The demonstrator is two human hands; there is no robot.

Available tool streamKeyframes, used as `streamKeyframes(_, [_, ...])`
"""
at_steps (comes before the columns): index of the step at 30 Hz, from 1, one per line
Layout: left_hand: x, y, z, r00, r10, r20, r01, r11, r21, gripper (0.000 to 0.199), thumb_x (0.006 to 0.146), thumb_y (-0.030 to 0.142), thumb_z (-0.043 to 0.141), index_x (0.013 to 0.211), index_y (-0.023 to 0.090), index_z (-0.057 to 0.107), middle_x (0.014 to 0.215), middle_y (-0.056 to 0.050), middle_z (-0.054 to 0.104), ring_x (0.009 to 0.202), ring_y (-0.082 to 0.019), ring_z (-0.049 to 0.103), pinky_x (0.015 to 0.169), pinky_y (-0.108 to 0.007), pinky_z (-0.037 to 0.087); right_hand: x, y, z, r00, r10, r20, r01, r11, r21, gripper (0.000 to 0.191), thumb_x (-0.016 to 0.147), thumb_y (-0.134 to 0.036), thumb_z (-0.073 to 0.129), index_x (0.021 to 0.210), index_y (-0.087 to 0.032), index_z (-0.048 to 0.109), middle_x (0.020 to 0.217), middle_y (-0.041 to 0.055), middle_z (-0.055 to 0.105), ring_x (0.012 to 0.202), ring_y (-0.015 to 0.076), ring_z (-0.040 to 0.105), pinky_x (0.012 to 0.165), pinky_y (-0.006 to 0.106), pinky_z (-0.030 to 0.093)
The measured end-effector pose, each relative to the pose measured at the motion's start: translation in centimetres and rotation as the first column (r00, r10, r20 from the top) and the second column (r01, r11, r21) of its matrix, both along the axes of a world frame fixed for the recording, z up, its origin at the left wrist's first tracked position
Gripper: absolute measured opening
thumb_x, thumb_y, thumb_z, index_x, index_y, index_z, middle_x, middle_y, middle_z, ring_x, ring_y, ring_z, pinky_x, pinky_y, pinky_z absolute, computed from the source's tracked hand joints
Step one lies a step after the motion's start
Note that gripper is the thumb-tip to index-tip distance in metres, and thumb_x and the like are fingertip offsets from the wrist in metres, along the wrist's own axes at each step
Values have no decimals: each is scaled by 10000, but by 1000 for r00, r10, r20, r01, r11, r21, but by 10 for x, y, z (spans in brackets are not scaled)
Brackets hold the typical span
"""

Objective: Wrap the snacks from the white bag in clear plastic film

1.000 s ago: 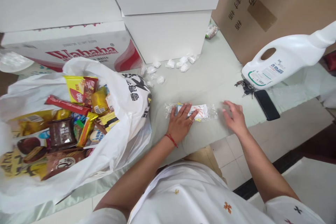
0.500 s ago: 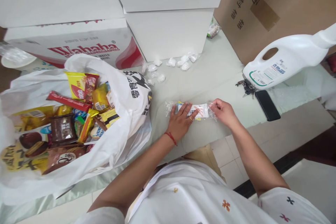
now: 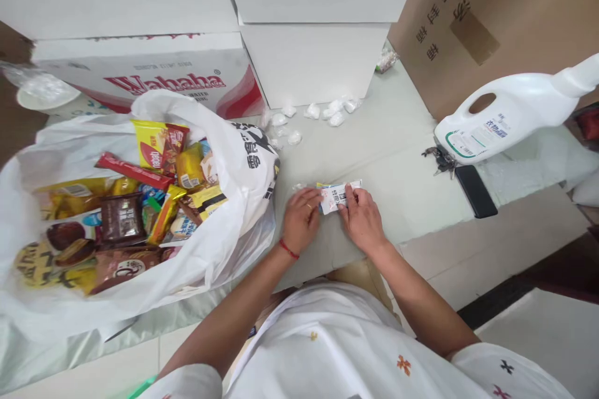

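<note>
A small flat white packet (image 3: pixel 331 198) with dark and red print lies on the pale tablecloth in front of me. Blue and yellow show along its upper left edge. My left hand (image 3: pixel 301 218) is closed at the packet's left end, its fingers curled over clear plastic wrap (image 3: pixel 299 187) that sticks out a little beyond them. Across the right part of the packet, my right hand (image 3: pixel 364 219) presses with its fingers, thumb at the near edge, gripping it. The wrap at the packet's right end is hidden under this hand or folded away.
On the left stands a white plastic bag (image 3: pixel 224 131) full of wrapped snacks. Several small white bundles (image 3: pixel 336 118) lie before the white boxes (image 3: pixel 313 65). To the right are a white jug (image 3: pixel 491 124), keys (image 3: pixel 440 160), a black phone (image 3: pixel 476 191) and a cardboard box (image 3: pixel 468 25).
My right hand has moved left from the clear wrap onto the packet. My left hand has slid off the packet's top to its left end and curled. The view has shifted slightly.
</note>
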State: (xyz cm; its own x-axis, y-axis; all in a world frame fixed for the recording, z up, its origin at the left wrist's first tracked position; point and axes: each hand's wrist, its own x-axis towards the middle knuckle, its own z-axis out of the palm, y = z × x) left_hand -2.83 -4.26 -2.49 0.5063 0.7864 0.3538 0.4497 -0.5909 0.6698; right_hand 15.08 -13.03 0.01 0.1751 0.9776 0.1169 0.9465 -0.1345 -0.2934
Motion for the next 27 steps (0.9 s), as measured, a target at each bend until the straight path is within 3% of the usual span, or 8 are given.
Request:
streamKeyframes(3, [-8, 4, 7, 924, 366, -108, -373, 926, -53, 301, 980, 259, 442, 1139, 169, 681, 1210, -157, 691, 1200, -294, 622, 1069, -478, 489, -1, 0, -4, 998, 16, 62, -16, 1000, -1, 488, 1072, -341, 366, 1537, -251, 486, 1249, 166, 548, 1083, 290, 512, 871, 409, 489])
streamKeyframes(5, [-5, 7, 14, 884, 408, -231, -435, 897, -81, 388, 993, 356, 448, 1247, 127, 633, 1244, -200, 654, 1191, -334, 616, 1027, -485, 496, -1, 1, -6, 997, 12, 71, -13, 1000, 8, 479, 1070, -337, 375, 1527, -280, 505, 1242, 158, 541, 1083, 285, 510, 842, 383, 489])
streamKeyframes(8, [5, 10, 23, 848, 358, -392, -428, 898, -106, 478, 946, 456, 550, 1266, 109, 622, 1234, -234, 635, 1199, -399, 588, 997, -523, 480, -1, 2, -6, 998, -8, 60, 7, 1000, 25, 475, 1066, -359, 388, 1510, -271, 534, 1218, 163, 535, 1071, 287, 510, 817, 372, 493])
streamKeyframes(11, [6, 11, 25, 853, 300, -428, -406, 895, -183, 267, 836, 388, 679, 981, 164, 686, 1048, -184, 670, 1097, -382, 611, 954, -502, 481, -1, 3, -6, 999, -10, 43, 9, 999, 38, 469, 1065, -369, 399, 1495, -261, 554, 1202, 163, 529, 1066, 285, 514, 822, 371, 497])
streamKeyframes(14, [-4, 10, 25, 928, 274, -254, -345, 890, -300, 89, 817, 281, 653, 795, 205, 613, 866, -83, 655, 897, -265, 632, 857, -395, 500, -1, 3, -7, 1000, -16, 22, 15, 999, 39, 462, 1064, -371, 409, 1488, -269, 562, 1199, 156, 532, 1072, 282, 518, 808, 357, 496])
streamKeyframes(18, [-6, 5, 34, 945, 326, 21, -280, 840, -465, 45, 854, 226, 614, 820, 204, 596, 764, -1, 620, 666, -161, 579, 676, -288, 476, -4, 3, -11, 1000, -31, -3, 31, 998, 60, 456, 1064, -344, 401, 1482, -263, 563, 1237, 158, 536, 1097, 288, 518, 810, 357, 495])
streamKeyframes(22, [26, 2, 41, 955, 274, 116, -214, 903, -372, 68, 867, 150, 611, 837, 186, 660, 847, -23, 647, 683, -144, 597, 694, -279, 491, -9, 4, -12, 999, -37, -24, 39, 996, 76, 451, 1063, -324, 394, 1474, -242, 561, 1270, 158, 553, 1097, 284, 532, 829, 362, 495])
streamKeyframes(27, [63, -5, 37, 991, 134, -23, -136, 962, -235, 192, 939, 117, 521, 854, 169, 686, 899, -82, 664, 833, -194, 654, 812, -334, 536, -14, 5, -3, 996, -56, -70, 59, 998, 34, 425, 1069, -305, 369, 1430, -232, 582, 1310, 153, 591, 1133, 279, 569, 889, 375, 509])
